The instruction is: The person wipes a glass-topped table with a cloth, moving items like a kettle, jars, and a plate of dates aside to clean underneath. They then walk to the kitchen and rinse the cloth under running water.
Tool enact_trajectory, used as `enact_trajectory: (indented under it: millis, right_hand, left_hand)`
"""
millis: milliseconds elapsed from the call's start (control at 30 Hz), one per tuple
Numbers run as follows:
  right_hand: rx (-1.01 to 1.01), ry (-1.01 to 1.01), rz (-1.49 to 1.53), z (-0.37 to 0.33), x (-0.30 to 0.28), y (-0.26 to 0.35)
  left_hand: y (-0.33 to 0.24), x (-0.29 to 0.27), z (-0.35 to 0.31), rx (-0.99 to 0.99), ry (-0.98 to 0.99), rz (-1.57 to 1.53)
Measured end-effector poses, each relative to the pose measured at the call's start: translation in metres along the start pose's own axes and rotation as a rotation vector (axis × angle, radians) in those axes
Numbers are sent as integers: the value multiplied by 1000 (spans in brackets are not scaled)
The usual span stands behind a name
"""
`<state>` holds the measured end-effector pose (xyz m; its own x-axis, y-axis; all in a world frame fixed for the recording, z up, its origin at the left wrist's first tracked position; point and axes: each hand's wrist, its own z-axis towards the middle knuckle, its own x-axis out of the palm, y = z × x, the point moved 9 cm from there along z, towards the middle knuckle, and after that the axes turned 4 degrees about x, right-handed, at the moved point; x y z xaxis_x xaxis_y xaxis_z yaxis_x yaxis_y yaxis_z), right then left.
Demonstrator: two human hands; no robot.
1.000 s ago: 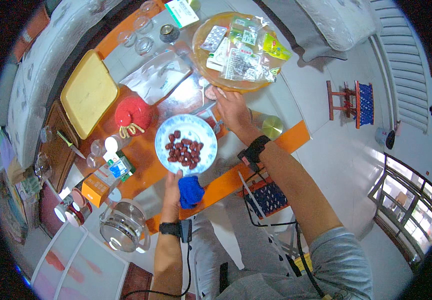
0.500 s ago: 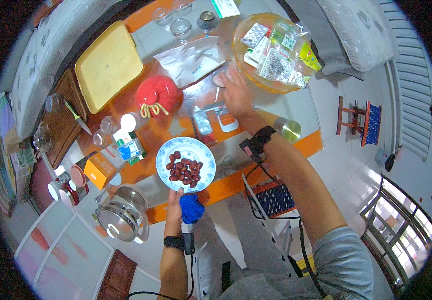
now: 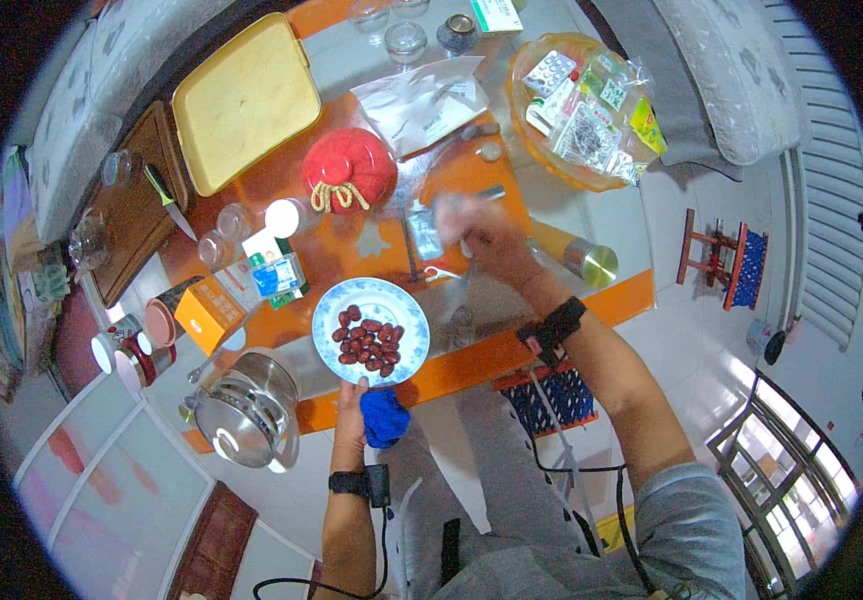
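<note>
My left hand (image 3: 351, 400) grips the near rim of a white plate (image 3: 407, 366) with a blue floral pattern, thumb on top. Several dark red dates (image 3: 372, 340) lie on the plate. A crumpled blue cloth (image 3: 385, 418) is beside the same hand, against the fingers. My right hand (image 3: 482, 232), smeared by motion, is low over the orange table, right of a small clear packet (image 3: 424, 228). Its fingers are blurred, and I cannot make out whether they hold anything. Near it lies a small white-handled tool (image 3: 440, 272).
A red lidded pot (image 3: 350, 170), a white plastic bag (image 3: 422, 105) and a yellow tray (image 3: 247, 105) stand farther back. At right is an amber bowl (image 3: 522, 110) of packets. A glass kettle (image 3: 247, 405), an orange box (image 3: 207, 315) and a knife (image 3: 170, 203) are at left.
My right hand has come nearer, away from the white bag and the amber bowl. The table's things have shifted right in view. The left hand still grips the plate.
</note>
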<state>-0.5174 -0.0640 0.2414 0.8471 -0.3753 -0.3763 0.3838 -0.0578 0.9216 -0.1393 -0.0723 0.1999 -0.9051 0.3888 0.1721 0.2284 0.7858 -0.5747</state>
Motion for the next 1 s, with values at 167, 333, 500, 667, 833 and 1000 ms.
enact_trajectory:
  millis: [167, 333, 500, 667, 833, 1000]
  right_hand:
    - [234, -541, -420, 28, -72, -22]
    - [-77, -127, -464, 59, -1, 7]
    - [-93, -94, -645, 39, -6, 44]
    - [257, 11, -593, 2, 13, 39]
    - [13, -13, -845, -40, 56, 51]
    - [48, 36, -975, -45, 65, 37]
  left_hand:
    - [-2, -1, 0, 39, -12, -11]
    - [-5, -1, 1, 34, -40, 33]
    - [-5, -5, 8, 39, -31, 12]
    - [1, -13, 12, 15, -43, -19]
    - [3, -13, 13, 13, -28, 5]
    - [2, -8, 14, 16, 7, -75]
